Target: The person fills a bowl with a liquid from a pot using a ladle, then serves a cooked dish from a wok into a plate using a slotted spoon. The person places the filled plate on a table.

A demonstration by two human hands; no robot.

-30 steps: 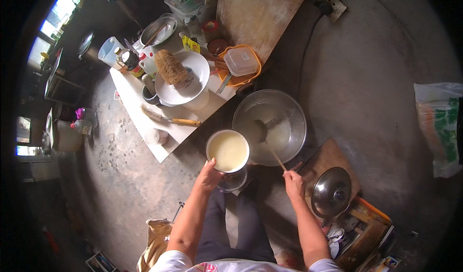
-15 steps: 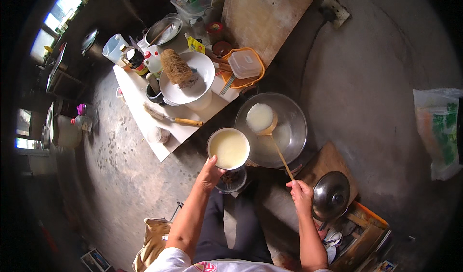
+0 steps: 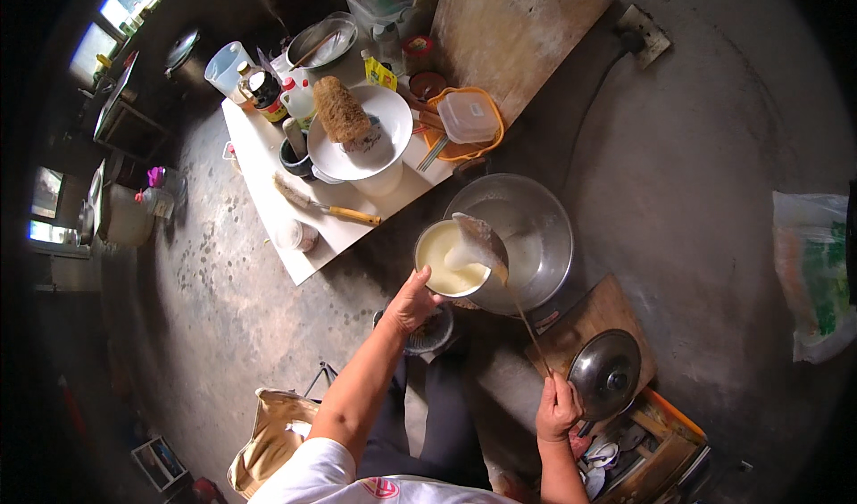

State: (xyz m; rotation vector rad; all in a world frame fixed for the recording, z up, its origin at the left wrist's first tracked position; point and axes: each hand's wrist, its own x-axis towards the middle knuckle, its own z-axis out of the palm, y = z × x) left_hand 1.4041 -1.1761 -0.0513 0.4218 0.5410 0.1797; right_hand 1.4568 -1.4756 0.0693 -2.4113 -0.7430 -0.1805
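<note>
My left hand (image 3: 413, 302) grips a round bowl (image 3: 457, 295) by its near left side, thumb at the rim. Pale yellowish liquid (image 3: 436, 252) fills much of it. In my right hand (image 3: 560, 408) is the end of a ladle's long thin handle. The ladle's cup (image 3: 486, 243) is tilted over the bowl, and whitish liquid runs from it into the bowl. Just right of the bowl sits a wide metal pot (image 3: 549, 227), partly hidden by bowl and ladle. A dark domed lid (image 3: 605, 374) lies on a wooden board (image 3: 585, 321), close to my right hand.
A white table (image 3: 312, 249) at the upper left carries a white basin (image 3: 393, 129) with a loofah (image 3: 339, 109), a brush (image 3: 335, 208), bottles and an orange basket (image 3: 493, 133). Below my left hand stands a dark container (image 3: 428, 334). A power cable (image 3: 580, 120) runs down the wall.
The ladle has moved left from over the pot to the bowl and tipped, pouring its liquid. My left hand has shifted the bowl slightly right. The whole view has turned a little.
</note>
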